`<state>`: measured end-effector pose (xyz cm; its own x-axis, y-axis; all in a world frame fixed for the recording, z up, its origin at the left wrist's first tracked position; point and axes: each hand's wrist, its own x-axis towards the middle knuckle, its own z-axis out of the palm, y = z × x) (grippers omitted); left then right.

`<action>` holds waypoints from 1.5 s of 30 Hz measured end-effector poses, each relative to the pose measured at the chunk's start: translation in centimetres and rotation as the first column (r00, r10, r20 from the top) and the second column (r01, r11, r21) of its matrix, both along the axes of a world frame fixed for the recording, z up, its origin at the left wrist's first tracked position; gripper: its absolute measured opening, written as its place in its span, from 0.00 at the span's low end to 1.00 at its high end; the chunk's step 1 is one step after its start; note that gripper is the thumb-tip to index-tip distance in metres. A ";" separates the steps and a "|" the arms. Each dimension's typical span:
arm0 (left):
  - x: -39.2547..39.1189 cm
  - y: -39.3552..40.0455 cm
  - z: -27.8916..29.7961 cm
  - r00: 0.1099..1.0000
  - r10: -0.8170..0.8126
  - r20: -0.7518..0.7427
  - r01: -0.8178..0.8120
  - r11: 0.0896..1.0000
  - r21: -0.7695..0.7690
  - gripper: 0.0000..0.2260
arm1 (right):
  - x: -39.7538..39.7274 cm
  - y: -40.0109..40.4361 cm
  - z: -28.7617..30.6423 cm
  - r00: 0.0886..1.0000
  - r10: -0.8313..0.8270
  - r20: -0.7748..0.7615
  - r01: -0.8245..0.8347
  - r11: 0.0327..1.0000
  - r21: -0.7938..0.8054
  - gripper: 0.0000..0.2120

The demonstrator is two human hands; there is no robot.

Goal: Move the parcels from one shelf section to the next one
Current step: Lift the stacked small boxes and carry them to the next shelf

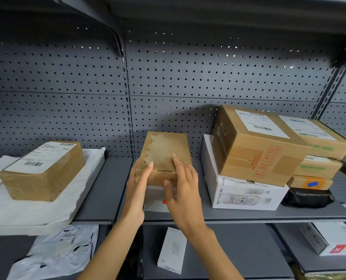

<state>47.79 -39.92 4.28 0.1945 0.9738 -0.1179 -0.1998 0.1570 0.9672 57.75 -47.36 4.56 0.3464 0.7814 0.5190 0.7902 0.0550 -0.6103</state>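
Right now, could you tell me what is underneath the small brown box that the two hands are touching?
The small brown box sits on a flat white box with a red mark. The left hand and right hand cover much of the white box's front, so any label is hidden.

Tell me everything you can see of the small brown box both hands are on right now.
The small brown cardboard box is flat and closed, its top scuffed pale where a label seems torn off, with a slot and red print on its front face. It sits on a white box at the left end of the right shelf section, tilted slightly. The left hand grips its left front corner; the right hand rests fingers on its top and front.
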 end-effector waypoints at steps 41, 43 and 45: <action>-16.0 0.9 8.7 0.966 0.220 0.138 -0.245 0.946 0.210 0.24 | -14.3 6.1 8.3 0.683 0.412 -0.603 -0.212 0.902 0.376 0.19; -18.7 0.9 9.5 0.959 0.246 0.140 -0.274 0.930 0.247 0.21 | -16.9 6.7 8.9 0.684 0.441 -0.582 -0.243 0.889 0.388 0.20; -22.1 0.9 10.2 0.951 0.267 0.157 -0.302 0.913 0.274 0.19 | -20.2 7.2 9.6 0.676 0.475 -0.564 -0.272 0.872 0.408 0.20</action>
<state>25.72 -39.06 14.48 -0.1006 0.9776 0.1851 -0.3055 -0.2074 0.9293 37.56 -40.15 14.19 0.3769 0.7821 0.4962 0.1011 0.4978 -0.8614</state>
